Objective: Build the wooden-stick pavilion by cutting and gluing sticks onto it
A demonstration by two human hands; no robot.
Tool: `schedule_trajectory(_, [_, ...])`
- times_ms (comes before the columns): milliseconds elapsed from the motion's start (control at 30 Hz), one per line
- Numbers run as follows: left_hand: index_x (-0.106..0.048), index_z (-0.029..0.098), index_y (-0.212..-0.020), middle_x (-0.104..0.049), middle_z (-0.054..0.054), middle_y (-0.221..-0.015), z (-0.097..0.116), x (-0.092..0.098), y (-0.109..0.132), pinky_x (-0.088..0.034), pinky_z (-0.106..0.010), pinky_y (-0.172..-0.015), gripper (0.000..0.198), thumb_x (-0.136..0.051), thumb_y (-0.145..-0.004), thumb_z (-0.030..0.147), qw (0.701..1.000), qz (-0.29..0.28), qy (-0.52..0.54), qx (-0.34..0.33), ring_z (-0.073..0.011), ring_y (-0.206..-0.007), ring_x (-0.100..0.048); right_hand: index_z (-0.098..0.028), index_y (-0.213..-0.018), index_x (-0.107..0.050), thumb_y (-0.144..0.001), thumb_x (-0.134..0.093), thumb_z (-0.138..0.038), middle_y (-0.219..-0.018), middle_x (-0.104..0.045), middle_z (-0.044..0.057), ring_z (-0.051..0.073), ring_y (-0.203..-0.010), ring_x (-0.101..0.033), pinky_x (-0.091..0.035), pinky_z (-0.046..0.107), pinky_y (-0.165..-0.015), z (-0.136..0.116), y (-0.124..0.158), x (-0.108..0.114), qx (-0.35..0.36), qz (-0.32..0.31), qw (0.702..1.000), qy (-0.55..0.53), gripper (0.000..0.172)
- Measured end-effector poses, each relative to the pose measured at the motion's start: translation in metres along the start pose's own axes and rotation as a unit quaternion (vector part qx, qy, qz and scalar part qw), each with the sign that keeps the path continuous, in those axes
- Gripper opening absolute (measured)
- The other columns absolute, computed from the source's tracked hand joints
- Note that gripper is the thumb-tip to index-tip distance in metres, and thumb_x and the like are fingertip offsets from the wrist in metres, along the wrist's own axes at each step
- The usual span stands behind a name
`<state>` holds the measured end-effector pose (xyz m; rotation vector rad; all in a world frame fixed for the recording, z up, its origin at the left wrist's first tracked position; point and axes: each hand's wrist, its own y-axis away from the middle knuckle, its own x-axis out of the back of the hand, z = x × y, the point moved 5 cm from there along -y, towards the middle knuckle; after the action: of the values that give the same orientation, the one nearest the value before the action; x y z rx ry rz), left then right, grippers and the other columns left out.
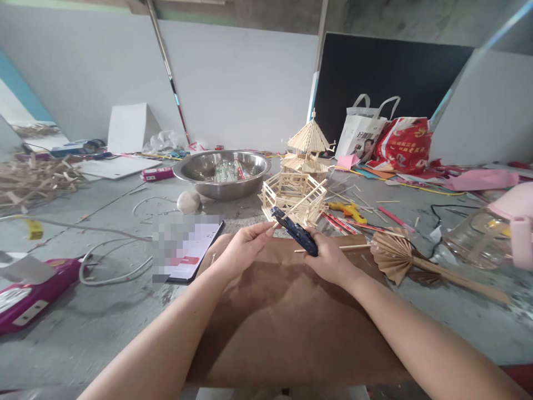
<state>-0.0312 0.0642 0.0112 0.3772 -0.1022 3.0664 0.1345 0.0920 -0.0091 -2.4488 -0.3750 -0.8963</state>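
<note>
My left hand (249,244) pinches a thin wooden stick (306,199), which slants up to the right in front of a six-sided stick frame (270,191). In my right hand (331,256) are dark blue pliers (300,233), gripped by the handles. Their head meets the stick close to my left fingertips; whether the jaws are closed on it I cannot tell. Another thin stick (353,246) runs crosswise by my right hand, partly hidden by it. Both hands are above a brown sheet (291,328). Behind the frame rises a pagoda-like stick model (310,139) with a pointed roof.
A steel basin (220,189) stands behind a phone (195,250). To the right lie a yellow glue gun (347,211), a folded paper fan (391,253) and a clear jug (474,239). Bags (403,144) stand farther back. A purple power strip (45,289) and cables are at left.
</note>
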Motion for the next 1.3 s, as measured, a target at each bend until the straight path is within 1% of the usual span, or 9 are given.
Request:
schedule_trajectory(67, [-0.057, 0.015, -0.103, -0.026, 0.007, -0.047, 0.0, -0.001, 0.002, -0.016, -0.017, -0.038, 0.043, -0.051, -0.071, 0.044, 0.999, -0.016, 0.042, 0.016, -0.0035, -0.042, -0.022, -0.017, -0.106, -0.048, -0.063, -0.05, -0.013, -0.098, -0.059, 0.007, 0.02, -0.091, -0.053, -0.039, 0.033, -0.08, 0.0, 0.0, 0.0, -0.003, -0.001, 1.0, 0.002, 0.043])
schedule_trajectory(133, [-0.057, 0.015, -0.102, -0.022, 0.007, -0.049, 0.001, -0.002, 0.003, -0.014, -0.017, -0.038, 0.041, -0.052, -0.072, 0.042, 0.995, -0.038, 0.083, 0.03, -0.0034, -0.042, -0.02, -0.017, -0.106, -0.048, -0.063, -0.049, -0.013, -0.098, -0.059, 0.007, 0.019, -0.091, -0.053, -0.039, 0.032, -0.08, -0.001, 0.0, 0.001, 0.0, -0.004, 1.0, -0.002, 0.043])
schedule_trajectory(233, [-0.055, 0.015, -0.1, -0.017, 0.008, -0.05, 0.002, -0.005, 0.005, -0.01, -0.017, -0.037, 0.035, -0.051, -0.074, 0.039, 0.984, -0.089, 0.139, 0.062, -0.0035, -0.042, -0.015, -0.017, -0.105, -0.048, -0.063, -0.047, -0.012, -0.097, -0.059, 0.006, 0.018, -0.089, -0.054, -0.039, 0.031, -0.08, -0.003, 0.001, 0.001, 0.014, -0.011, 1.0, -0.013, 0.042])
schedule_trajectory(333, [-0.053, 0.017, -0.096, -0.013, 0.009, -0.049, -0.001, -0.006, 0.005, -0.008, -0.016, -0.037, 0.029, -0.048, -0.076, 0.036, 0.971, -0.126, 0.178, 0.099, -0.0037, -0.04, -0.011, -0.016, -0.105, -0.048, -0.064, -0.047, -0.013, -0.099, -0.058, 0.007, 0.019, -0.091, -0.053, -0.039, 0.031, -0.08, -0.003, 0.001, 0.001, 0.015, -0.017, 1.0, -0.017, 0.041])
schedule_trajectory(433, [-0.052, 0.016, -0.091, -0.013, 0.009, -0.049, -0.003, -0.005, 0.005, -0.008, -0.015, -0.036, 0.024, -0.045, -0.077, 0.035, 0.962, -0.145, 0.198, 0.116, -0.0037, -0.039, -0.01, -0.016, -0.106, -0.048, -0.064, -0.047, -0.012, -0.101, -0.058, 0.007, 0.019, -0.094, -0.053, -0.038, 0.032, -0.082, -0.002, 0.0, 0.001, 0.007, -0.021, 1.0, -0.022, 0.043])
schedule_trajectory(600, [-0.049, 0.016, -0.076, -0.014, 0.008, -0.049, -0.007, -0.003, 0.004, -0.009, -0.015, -0.035, 0.02, -0.046, -0.077, 0.036, 0.958, -0.15, 0.209, 0.125, -0.003, -0.038, -0.01, -0.016, -0.107, -0.048, -0.063, -0.047, -0.011, -0.105, -0.057, 0.008, 0.02, -0.098, -0.051, -0.037, 0.033, -0.085, -0.001, 0.0, 0.002, 0.008, -0.027, 0.999, -0.018, 0.044])
schedule_trajectory(967, [-0.045, 0.016, -0.069, -0.017, 0.008, -0.048, -0.009, -0.003, 0.003, -0.008, -0.015, -0.035, 0.022, -0.047, -0.077, 0.036, 0.955, -0.162, 0.205, 0.137, -0.002, -0.038, -0.012, -0.015, -0.107, -0.049, -0.064, -0.046, -0.012, -0.105, -0.058, 0.009, 0.021, -0.099, -0.052, -0.037, 0.033, -0.086, -0.004, 0.0, 0.005, 0.015, -0.035, 0.999, 0.003, 0.044])
schedule_trajectory(1167, [-0.043, 0.016, -0.069, -0.018, 0.008, -0.048, -0.007, -0.003, 0.003, -0.008, -0.014, -0.035, 0.022, -0.048, -0.077, 0.036, 0.958, -0.151, 0.205, 0.132, -0.0018, -0.038, -0.013, -0.016, -0.099, -0.054, -0.064, -0.047, -0.013, -0.093, -0.063, 0.007, 0.02, -0.087, -0.057, -0.042, 0.031, -0.077, 0.0, 0.0, 0.005, 0.005, -0.035, 0.999, 0.009, 0.035])
schedule_trajectory(1300, [-0.043, 0.016, -0.069, -0.018, 0.009, -0.048, -0.007, -0.002, 0.002, -0.008, -0.014, -0.034, 0.023, -0.048, -0.077, 0.037, 0.961, -0.146, 0.197, 0.128, -0.0017, -0.038, -0.013, -0.017, -0.095, -0.055, -0.064, -0.049, -0.014, -0.095, -0.063, 0.006, 0.02, -0.088, -0.057, -0.041, 0.031, -0.078, 0.001, 0.0, 0.005, -0.002, -0.036, 0.999, 0.011, 0.032])
